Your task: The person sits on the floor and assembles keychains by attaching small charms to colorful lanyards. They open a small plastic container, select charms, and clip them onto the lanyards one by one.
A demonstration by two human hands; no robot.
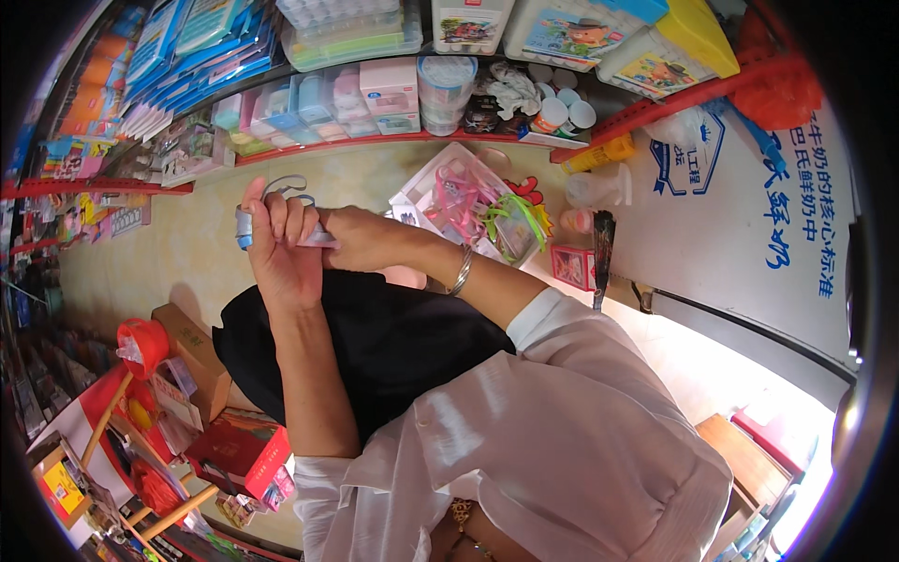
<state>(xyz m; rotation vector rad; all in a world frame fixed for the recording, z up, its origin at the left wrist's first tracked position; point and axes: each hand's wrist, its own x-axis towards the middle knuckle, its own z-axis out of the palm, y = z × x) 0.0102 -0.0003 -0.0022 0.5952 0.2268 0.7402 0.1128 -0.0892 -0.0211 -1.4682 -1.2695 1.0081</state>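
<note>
My left hand (285, 255) is raised at left of centre, its fingers curled round a light grey-blue strap (244, 228). A thin loop of the strap stands up above the fingertips. My right hand (354, 238) meets it from the right, fingers closed on the same strap near the left palm; its fingertips are partly hidden behind the left hand. Beyond the right forearm, a clear-sided box (423, 189) on the floor holds pink straps (464, 195) and bright green straps (517, 223).
A red-edged shelf (365, 140) crosses the far side with tubs, boxes and blue packets (201, 47). At right stand a large white carton (749, 215), a folded black fan-like item (601, 253) and a small red box (572, 268). A red box (245, 456) and wooden rails lie lower left.
</note>
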